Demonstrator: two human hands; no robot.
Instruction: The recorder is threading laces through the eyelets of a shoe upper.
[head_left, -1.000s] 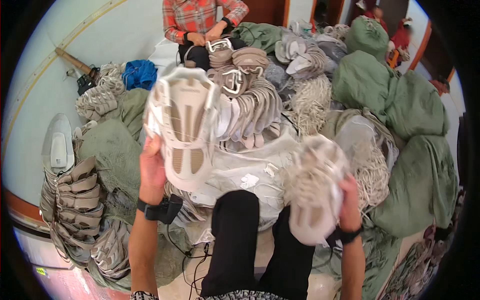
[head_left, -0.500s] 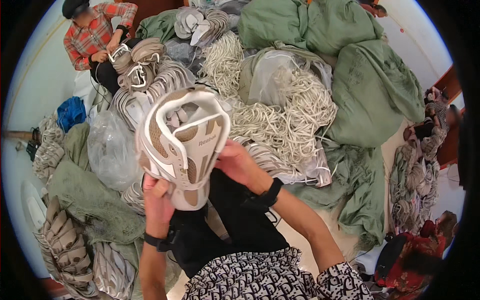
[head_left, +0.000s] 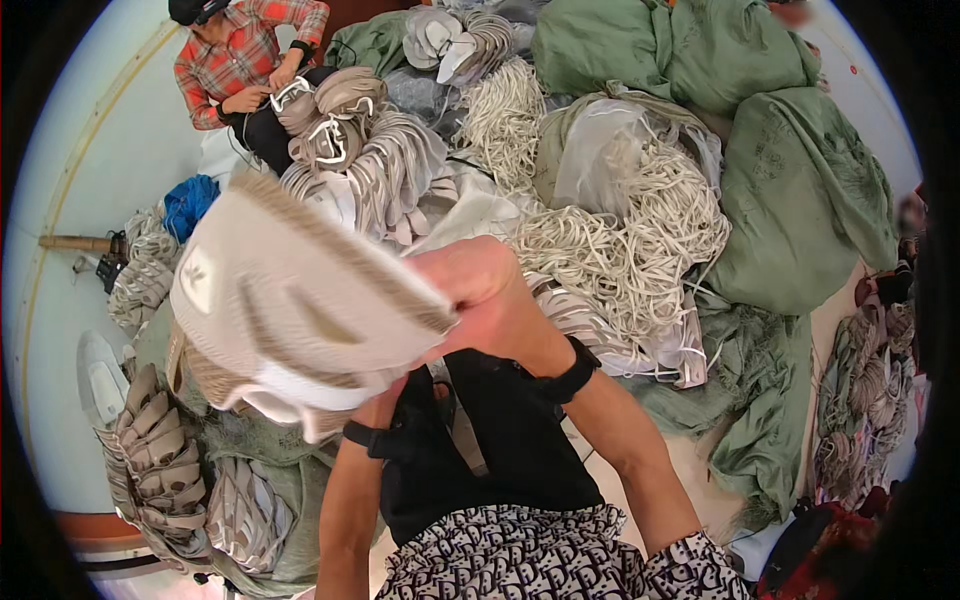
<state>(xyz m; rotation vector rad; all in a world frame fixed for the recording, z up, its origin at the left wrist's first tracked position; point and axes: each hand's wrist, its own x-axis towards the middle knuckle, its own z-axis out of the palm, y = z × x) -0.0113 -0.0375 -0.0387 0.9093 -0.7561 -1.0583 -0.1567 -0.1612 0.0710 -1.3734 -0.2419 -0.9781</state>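
A beige and white shoe upper (head_left: 300, 290) is in front of me, slanting and smeared by motion. My right hand (head_left: 485, 290) is closed on its right-hand edge, the fingers partly out of sight. My left hand (head_left: 388, 400) is under the lower edge of the upper, which covers its fingers, so its grip does not show. Beyond the upper lies a pile of similar stacked uppers (head_left: 400, 165). To the right of my right hand is a big tangle of whitish laces (head_left: 640, 240), with more stacked uppers (head_left: 580, 315) beside it.
Green sacks (head_left: 800, 200) bulge at the right and back. At the far left a person in a plaid shirt (head_left: 245, 60) handles an upper. A blue bag (head_left: 190, 205) and bundled uppers (head_left: 160, 450) lie along the left. A green cloth (head_left: 750, 380) spreads over the floor at right.
The shoe upper has turned over and tilted, moving left, its opening no longer facing me. My left hand has gone from its side to behind it. The view has shifted left.
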